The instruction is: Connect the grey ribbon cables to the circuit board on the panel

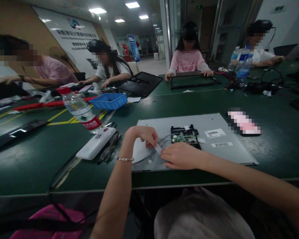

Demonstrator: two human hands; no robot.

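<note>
Pale, translucent tape strip sits above the flat grey metal panel, long axis 11-to-5 o'clock; left hand pinches its 11-o'clock end, right hand its 5-o'clock end, fingers closed. Green circuit board: 2 o'clock.

Whitish strip, slanted, over grey metal panel, flat on tbl, green PCB atop.

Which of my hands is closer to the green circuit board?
Right. Your right hand is just this side of the circuit board; your left hand is farther off, to its left.
</note>
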